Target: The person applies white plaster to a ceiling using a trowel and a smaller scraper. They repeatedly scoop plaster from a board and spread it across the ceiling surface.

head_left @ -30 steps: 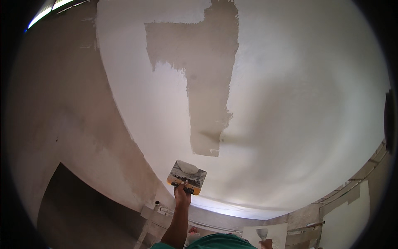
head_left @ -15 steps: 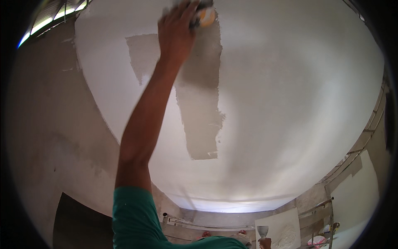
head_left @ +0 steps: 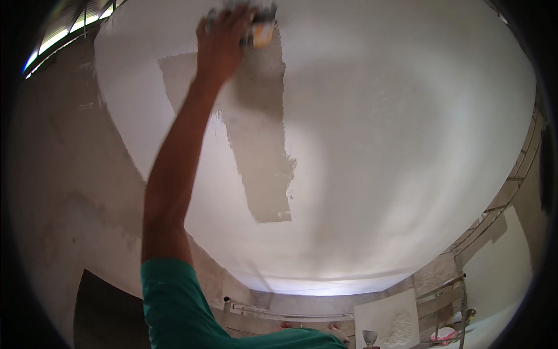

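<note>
My left hand (head_left: 224,43) is raised to the top of the view, its fingers wrapped round a dark, flat tool with an orange-yellow part (head_left: 263,35). Motion blurs the tool, so its exact kind is unclear. It is at the upper part of a bare grey-beige patch (head_left: 264,168) in a large white-coated surface (head_left: 372,145). At the lower edge, a putty knife (head_left: 369,337) points up with its widening blade. My right hand (head_left: 371,347) shows only as a sliver beneath it, closed on the handle; the rest is cut off.
A bare grey-brown wall (head_left: 64,174) borders the white surface on the left. Metal rails (head_left: 290,316) run along the bottom. A pale board (head_left: 386,320) with rough white material stands beside them. At lower right lies a pink-and-white bag (head_left: 444,335) near a part-coated wall (head_left: 500,262).
The whole view has shifted, so the patch and my left arm appear farther left. My left hand and its tool sit slightly lower. The putty knife and right hand have sunk toward the lower edge.
</note>
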Available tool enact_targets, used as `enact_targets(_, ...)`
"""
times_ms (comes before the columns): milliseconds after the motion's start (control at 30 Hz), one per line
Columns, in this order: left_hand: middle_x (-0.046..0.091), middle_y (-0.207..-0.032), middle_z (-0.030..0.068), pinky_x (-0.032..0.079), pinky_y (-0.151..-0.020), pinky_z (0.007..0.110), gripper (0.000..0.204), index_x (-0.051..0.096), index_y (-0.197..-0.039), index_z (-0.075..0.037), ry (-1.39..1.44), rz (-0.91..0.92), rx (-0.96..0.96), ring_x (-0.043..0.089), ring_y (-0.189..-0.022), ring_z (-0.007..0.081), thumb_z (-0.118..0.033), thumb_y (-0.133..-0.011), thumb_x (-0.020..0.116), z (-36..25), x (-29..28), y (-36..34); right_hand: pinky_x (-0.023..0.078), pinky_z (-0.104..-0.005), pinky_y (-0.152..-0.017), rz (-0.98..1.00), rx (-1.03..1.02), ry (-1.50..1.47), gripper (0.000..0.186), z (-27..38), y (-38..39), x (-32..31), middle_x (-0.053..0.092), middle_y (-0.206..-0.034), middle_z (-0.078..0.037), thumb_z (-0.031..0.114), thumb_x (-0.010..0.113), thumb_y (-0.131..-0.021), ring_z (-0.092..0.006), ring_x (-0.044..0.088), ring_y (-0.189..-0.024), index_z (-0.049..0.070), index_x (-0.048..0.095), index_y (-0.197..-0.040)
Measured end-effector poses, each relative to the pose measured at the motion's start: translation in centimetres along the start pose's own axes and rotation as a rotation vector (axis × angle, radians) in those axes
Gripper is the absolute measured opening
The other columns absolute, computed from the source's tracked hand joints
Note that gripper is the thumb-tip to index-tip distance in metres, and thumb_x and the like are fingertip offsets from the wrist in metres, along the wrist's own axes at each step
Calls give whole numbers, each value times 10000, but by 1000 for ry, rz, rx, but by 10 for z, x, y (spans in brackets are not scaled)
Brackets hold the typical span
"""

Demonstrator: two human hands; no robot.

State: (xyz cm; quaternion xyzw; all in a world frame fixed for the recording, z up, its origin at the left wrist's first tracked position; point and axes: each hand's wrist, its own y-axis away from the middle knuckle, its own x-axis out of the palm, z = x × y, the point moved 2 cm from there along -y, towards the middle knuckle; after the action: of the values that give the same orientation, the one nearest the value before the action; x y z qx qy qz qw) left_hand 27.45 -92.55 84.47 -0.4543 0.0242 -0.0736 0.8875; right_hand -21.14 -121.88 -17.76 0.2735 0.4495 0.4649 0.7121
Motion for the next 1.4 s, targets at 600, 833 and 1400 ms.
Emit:
enact_targets(600,653,-1119,68,407,-872,505,458,601,-1180,-161,39,278,-108,609,-1050,270,30,-776,502,6,-27,-78,369,-357,-324,-39,-41,-34,180,66,54,-69,502,-495,-96,71,631,-737,-204,478,-356,6,511,-620)
enact_targets(833,528,-1342,56,334,-1012,563,505,549,-1261,-167,-17,206,-44,492,-1219,302,16,-790,544,-30,-12,17,357,-361,-326,-87,-73,-34,152,71,43,-85,492,-496,-97,50,636,-732,-210,478,-363,-11,521,-653)
enact_targets(1400,461,-1411,-6,210,-1048,651,641,513,-1330,-302,190,494,-203,411,-1301,320,-22,-766,633,-109,-36,224,469,-423,-612,36,-271,217,392,43,9,-80,668,-741,-144,369,706,-755,-242,612,-684,-16,688,-827)
